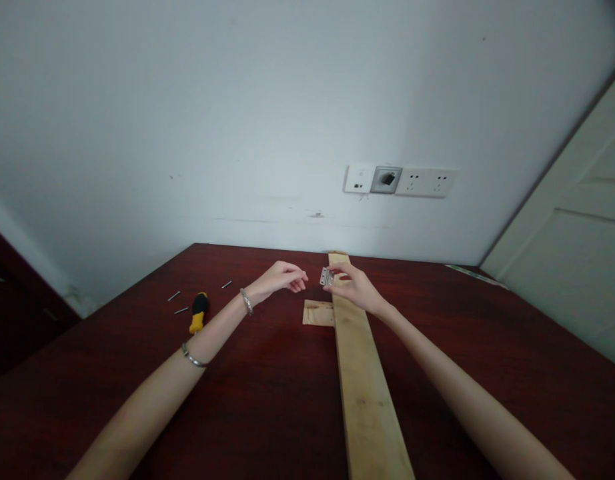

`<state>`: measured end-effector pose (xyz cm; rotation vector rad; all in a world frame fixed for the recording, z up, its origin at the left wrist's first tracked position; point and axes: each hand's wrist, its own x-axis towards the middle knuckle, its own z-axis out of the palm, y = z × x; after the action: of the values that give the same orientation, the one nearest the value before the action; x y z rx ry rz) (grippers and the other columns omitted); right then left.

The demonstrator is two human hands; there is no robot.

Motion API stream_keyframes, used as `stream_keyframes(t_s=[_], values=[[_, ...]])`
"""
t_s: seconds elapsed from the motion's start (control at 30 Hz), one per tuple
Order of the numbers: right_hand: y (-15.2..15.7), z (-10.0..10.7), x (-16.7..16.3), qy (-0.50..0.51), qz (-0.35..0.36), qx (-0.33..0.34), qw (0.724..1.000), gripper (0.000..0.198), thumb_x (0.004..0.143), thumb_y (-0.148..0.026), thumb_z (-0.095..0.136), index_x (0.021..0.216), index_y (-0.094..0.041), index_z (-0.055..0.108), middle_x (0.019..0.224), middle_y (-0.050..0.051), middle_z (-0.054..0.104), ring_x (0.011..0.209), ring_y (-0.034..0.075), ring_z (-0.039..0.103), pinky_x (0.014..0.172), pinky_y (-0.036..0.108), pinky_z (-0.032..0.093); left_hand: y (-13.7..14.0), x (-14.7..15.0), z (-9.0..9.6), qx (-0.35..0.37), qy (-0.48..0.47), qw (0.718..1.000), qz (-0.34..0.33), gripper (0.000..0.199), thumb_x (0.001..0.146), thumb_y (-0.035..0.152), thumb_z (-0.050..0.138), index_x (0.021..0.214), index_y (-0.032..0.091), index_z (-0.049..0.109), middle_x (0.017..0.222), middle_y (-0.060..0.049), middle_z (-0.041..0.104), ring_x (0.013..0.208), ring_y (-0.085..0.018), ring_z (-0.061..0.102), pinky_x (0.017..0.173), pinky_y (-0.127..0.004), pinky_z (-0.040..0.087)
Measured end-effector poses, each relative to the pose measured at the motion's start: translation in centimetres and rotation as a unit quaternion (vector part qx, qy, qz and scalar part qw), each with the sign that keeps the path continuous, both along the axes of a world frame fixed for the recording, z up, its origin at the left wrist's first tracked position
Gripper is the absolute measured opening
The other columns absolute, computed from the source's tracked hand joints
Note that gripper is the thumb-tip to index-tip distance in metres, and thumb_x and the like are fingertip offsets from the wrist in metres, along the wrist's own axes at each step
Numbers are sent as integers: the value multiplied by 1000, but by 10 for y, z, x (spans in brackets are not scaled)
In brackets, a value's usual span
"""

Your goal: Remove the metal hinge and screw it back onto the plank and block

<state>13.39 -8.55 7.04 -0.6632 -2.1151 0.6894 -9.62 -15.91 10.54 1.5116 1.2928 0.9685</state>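
A small metal hinge [326,277] is pinched between the thumb and fingers of my right hand [355,287], just over the left edge of a long wooden board [365,380]. To its left, my left hand [286,276] hangs apart from the hinge with its fingers curled together; whether something tiny is in them cannot be made out. Below the hands, a short flat wood piece [318,313] lies against the board's left side, perhaps partly under it. A yellow and black screwdriver [199,312] rests beside my left forearm, which covers its shaft.
Three loose screws lie near the screwdriver: one screw [174,296], another screw [181,311] and a third screw [227,284]. The dark red table [267,400] meets a white wall [237,133] with sockets [422,182]. A pale door [577,227] stands at the right.
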Motion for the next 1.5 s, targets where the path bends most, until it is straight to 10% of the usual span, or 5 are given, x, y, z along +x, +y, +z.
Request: stream_keyframes(t_s=[0.27, 0.77, 1.07, 1.5], values=[[35, -29, 34, 81, -159, -138, 974, 50, 63, -53, 74, 96, -16, 70, 105, 11, 70, 104, 27, 61, 96, 43, 45, 1, -4, -20, 188, 407, 890, -82, 44, 82, 41, 64, 116, 13, 61, 117, -12, 61, 112, -26, 53, 98, -37, 42], [16, -25, 34, -54, -178, -286, 940, 36, 62, -45, 76, 82, -15, 70, 77, 4, 65, 65, 13, 57, 49, 21, 44, 2, 8, -47, 121, 459, 858, -195, 89, 71, 51, 73, 143, 10, 38, 140, -17, 45, 130, -32, 40, 108, -40, 34], [25, -34, 39, -88, -150, -214, 961, 37, 61, -47, 75, 80, -16, 70, 68, 0, 62, 62, 14, 54, 55, 25, 45, 2, 8, -50, 132, 449, 861, -199, 86, 72, 49, 73, 143, 14, 38, 138, -16, 47, 128, -32, 43, 106, -40, 36], [5, -25, 32, -130, -47, -35, 990, 42, 64, -47, 77, 99, -24, 73, 112, 8, 61, 110, 29, 54, 87, 40, 47, 3, 9, -45, 155, 416, 880, -170, 73, 76, 43, 72, 136, 10, 45, 136, -17, 49, 127, -29, 44, 108, -38, 36]])
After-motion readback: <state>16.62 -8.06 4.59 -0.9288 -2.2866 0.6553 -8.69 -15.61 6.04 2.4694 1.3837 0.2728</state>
